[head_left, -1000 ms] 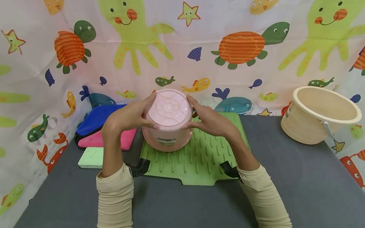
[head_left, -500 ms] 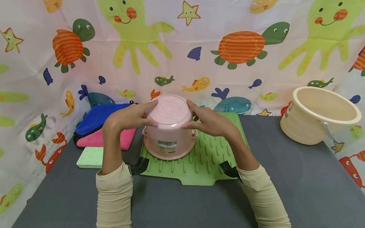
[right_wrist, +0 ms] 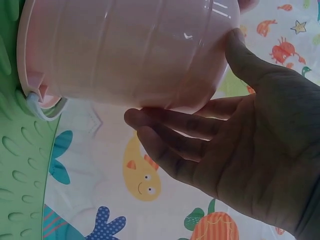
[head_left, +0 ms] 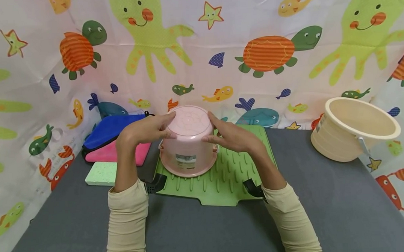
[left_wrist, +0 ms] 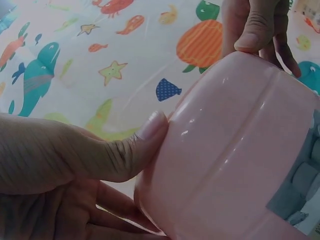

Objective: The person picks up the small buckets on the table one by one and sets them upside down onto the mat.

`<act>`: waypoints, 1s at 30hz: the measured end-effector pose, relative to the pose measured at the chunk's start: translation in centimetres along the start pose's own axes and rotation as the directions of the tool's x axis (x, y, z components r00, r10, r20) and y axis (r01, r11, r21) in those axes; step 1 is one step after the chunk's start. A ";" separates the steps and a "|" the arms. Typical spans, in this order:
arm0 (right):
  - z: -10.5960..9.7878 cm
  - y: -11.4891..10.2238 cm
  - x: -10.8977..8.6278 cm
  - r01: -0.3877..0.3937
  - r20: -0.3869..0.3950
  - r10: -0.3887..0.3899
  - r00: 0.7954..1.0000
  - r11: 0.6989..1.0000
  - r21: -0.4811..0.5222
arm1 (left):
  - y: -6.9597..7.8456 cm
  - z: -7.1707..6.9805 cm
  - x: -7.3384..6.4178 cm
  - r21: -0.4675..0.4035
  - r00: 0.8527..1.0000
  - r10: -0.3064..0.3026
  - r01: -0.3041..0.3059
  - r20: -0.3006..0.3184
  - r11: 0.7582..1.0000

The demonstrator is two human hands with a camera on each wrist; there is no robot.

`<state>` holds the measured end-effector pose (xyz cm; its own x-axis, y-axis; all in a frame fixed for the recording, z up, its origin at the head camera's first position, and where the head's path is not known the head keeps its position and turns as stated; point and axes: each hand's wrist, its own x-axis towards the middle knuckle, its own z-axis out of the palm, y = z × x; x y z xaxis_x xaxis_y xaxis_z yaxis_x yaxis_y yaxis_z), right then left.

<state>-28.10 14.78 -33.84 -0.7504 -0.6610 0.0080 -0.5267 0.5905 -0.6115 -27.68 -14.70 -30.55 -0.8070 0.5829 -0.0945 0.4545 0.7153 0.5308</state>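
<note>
A pink bucket (head_left: 189, 151) stands upside down on the left part of a green ridged mat (head_left: 238, 173), its rim down and its round base up. My left hand (head_left: 148, 129) grips the base edge from the left, and the left wrist view shows its thumb on the pink wall (left_wrist: 225, 145). From the right, my right hand (head_left: 234, 134) holds the same base edge. In the right wrist view, that hand's thumb and fingers lie along the bucket, near its grey handle (right_wrist: 46, 112) end. A label (head_left: 186, 161) shows on the front wall.
A cream bucket (head_left: 344, 138) leans at the back right on the grey table (head_left: 206, 231). At the left lie a blue pouch (head_left: 108, 126), a pink cloth-like item (head_left: 103, 153) and a pale green block (head_left: 101, 174). A printed sea-animal curtain (head_left: 191, 36) stands behind.
Since a second ago the pink bucket has come down onto the mat, its rim shifting toward me and more of its wall showing. Both hands kept their grip; the last half second shows little movement.
</note>
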 end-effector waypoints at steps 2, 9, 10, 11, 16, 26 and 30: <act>0.0 0.0 -0.1 -0.003 0.007 0.003 1.000 1.000 0.003 | 0.4 0.0 0.1 0.028 1.000 0.007 -0.006 -0.029 1.000; -0.2 -0.1 -0.2 -0.018 0.012 0.018 1.000 1.000 -0.025 | 2.2 0.5 1.5 0.086 0.998 0.056 -0.054 -0.018 0.995; -0.3 -0.1 -0.2 -0.027 0.016 0.027 1.000 0.999 -0.033 | 2.4 0.6 1.7 0.100 0.998 0.060 -0.060 0.004 0.993; -0.3 -0.1 -0.2 -0.034 0.019 0.035 0.999 0.999 -0.042 | 2.5 0.7 1.8 0.113 0.998 0.065 -0.067 0.022 0.991; -0.5 0.0 -0.4 -0.067 0.036 0.070 0.997 0.996 -0.063 | 2.6 1.0 2.1 0.106 0.998 0.044 -0.049 0.046 0.993; -1.0 0.4 -1.2 -0.026 0.064 0.030 0.997 0.998 -0.066 | 2.4 1.2 2.1 0.055 0.999 0.007 -0.010 0.052 0.998; -1.7 0.1 -1.7 -0.040 0.062 0.045 0.997 0.996 -0.086 | 2.5 1.1 2.1 0.048 0.999 0.020 -0.021 0.027 0.999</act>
<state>-27.51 16.72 -32.59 -0.7473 -0.6610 -0.0684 -0.5288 0.6539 -0.5411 -27.84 -11.31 -30.32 -0.7873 0.6073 -0.1065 0.4893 0.7204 0.4915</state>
